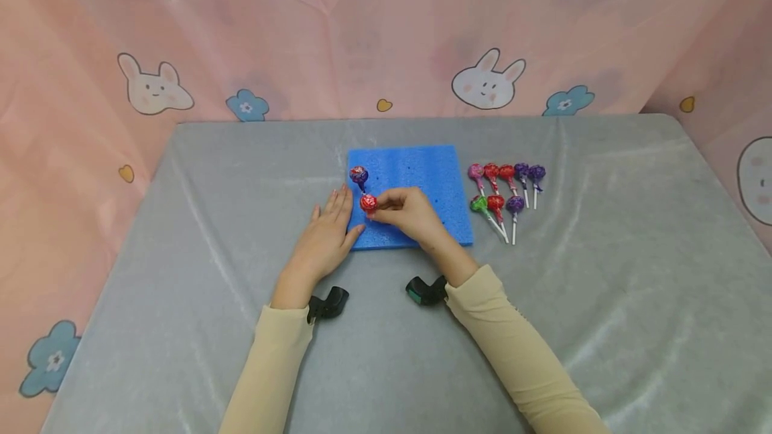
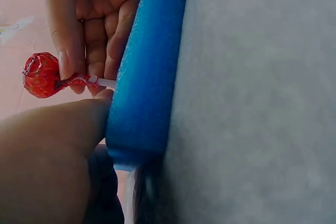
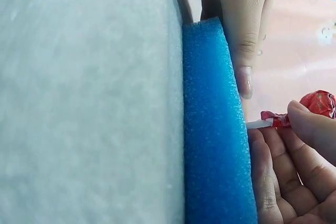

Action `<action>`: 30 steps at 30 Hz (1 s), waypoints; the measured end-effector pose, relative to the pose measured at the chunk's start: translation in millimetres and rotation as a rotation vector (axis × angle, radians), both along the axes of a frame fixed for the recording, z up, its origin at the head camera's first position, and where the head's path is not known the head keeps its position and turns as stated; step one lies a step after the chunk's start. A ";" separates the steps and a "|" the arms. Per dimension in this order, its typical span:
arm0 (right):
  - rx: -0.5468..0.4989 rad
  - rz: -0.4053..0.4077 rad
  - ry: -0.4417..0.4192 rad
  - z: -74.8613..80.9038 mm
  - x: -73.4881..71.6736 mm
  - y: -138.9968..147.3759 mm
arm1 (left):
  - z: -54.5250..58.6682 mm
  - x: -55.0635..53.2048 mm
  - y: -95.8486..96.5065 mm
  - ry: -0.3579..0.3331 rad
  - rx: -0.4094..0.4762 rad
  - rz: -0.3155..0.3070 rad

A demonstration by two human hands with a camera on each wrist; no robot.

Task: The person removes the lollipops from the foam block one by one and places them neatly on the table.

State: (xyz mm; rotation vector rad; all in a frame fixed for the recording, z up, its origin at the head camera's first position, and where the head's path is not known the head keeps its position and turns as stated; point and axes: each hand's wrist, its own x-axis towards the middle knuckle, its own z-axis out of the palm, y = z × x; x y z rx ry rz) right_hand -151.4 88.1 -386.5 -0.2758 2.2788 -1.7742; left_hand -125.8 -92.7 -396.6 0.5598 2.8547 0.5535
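Note:
A blue foam block (image 1: 422, 186) lies flat on the grey table. My right hand (image 1: 413, 213) pinches a red lollipop (image 1: 368, 203) just below its wrapped head, near the block's left side. In the left wrist view, the white stick of this red lollipop (image 2: 42, 75) meets the foam's top face. Straight-fingered, my left hand (image 1: 326, 236) rests along the block's left edge, its thumb over the near left corner. Just behind the red one, a purple-and-red lollipop (image 1: 358, 175) stands head up in the foam.
Right of the block, several wrapped lollipops lie in two rows on the table (image 1: 579, 327), among them a pink one (image 1: 476, 171), a green one (image 1: 479, 204) and a purple one (image 1: 515, 204). A pink curtain (image 1: 362, 39) with rabbit prints hangs behind the table.

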 end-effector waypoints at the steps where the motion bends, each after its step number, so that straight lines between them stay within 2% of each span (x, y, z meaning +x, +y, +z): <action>1: 0.003 -0.002 0.003 0.0 0.0 -0.1 | 0.1 0.0 0.1 0.000 0.000 0.001; 8: 0.030 -0.021 0.020 0.2 -0.2 -0.5 | -0.3 -0.9 0.7 0.002 -0.004 0.006; 16: -0.024 -0.052 0.056 4.0 1.1 1.4 | -2.4 -0.8 0.7 0.007 -0.011 0.000; 23: -0.071 -0.072 0.045 11.3 4.2 4.5 | -1.7 1.5 0.0 0.013 -0.003 -0.005; 30: -0.101 -0.080 0.069 20.4 6.7 17.0 | -2.8 1.2 -0.1 0.023 -0.004 -0.007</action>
